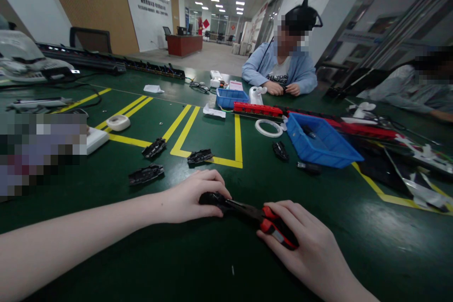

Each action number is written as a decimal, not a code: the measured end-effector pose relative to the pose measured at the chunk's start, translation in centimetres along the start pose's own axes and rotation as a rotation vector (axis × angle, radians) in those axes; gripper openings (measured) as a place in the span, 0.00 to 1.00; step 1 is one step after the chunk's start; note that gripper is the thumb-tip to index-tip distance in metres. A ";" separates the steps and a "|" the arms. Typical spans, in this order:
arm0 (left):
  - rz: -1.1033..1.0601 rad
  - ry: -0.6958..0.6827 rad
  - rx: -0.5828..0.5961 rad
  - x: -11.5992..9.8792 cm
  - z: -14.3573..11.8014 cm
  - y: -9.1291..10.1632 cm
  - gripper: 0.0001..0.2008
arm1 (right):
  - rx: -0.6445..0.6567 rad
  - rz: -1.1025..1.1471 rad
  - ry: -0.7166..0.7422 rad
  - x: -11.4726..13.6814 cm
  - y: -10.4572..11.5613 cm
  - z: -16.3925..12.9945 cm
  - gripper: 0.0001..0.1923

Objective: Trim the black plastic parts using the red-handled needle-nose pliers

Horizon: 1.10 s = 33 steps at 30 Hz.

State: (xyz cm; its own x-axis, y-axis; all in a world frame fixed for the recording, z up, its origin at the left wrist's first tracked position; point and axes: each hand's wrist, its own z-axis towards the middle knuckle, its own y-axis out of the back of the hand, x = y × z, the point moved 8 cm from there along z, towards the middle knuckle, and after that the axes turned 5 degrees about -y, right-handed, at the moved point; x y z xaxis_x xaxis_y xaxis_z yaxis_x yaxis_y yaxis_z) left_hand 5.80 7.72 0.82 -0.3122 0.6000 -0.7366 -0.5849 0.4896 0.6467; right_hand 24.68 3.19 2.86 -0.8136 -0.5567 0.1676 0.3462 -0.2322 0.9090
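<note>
While both hands lie low on the green table (219, 269), the left hand (193, 197) closes its fingers over a small black part (212, 198), pinning it to the surface. Right hand (304, 240) wraps the red-and-black handles of a pair of pliers (258, 219), whose dark nose reaches to the black part and meets it under the left fingers. Three similar black parts (154, 147) lie apart on the table beyond, near yellow floor-style lines (237, 146). Blue bin (320, 144) sits to the right, a white tape ring (268, 127) just beside its near-left corner, a long red strip (258, 109) behind. Across the table a person in a light blue top (281, 73) sits with hands together; another person's sleeve (417, 96) shows at far right.
</note>
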 end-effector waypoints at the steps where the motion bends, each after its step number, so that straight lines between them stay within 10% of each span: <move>1: -0.010 0.005 0.003 0.0 0.0 0.0 0.12 | 0.003 0.001 0.004 0.1 0.0 0.0 0.17; 33: -0.114 -0.023 0.041 -1.0 0.0 -0.3 0.13 | -0.031 0.022 0.028 0.5 0.5 0.2 0.17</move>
State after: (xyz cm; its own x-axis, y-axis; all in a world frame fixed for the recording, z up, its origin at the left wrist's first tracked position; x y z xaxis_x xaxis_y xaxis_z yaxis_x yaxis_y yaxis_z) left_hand 6.29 6.97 1.40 -0.2278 0.5536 -0.8010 -0.5844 0.5802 0.5672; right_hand 24.41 2.93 3.47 -0.7921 -0.5843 0.1766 0.3791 -0.2441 0.8926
